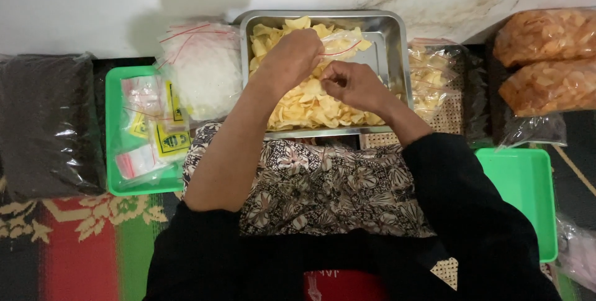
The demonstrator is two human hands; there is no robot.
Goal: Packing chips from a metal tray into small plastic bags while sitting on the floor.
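Both my hands over metal tray (390, 40) of yellow chips (307, 105): left hand (292, 59) pinching clear zip bag (343, 43), right hand (354, 85) curled shut. Green tray (115, 127) of yellow-labelled packets left, orange snack bags (546, 59) far right.

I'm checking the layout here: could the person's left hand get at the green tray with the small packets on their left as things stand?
Probably yes. The left hand is over the metal tray of chips, and the green tray lies just beside that forearm, with nothing between them.

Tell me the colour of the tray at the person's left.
Bright green tray, seen in the head view.
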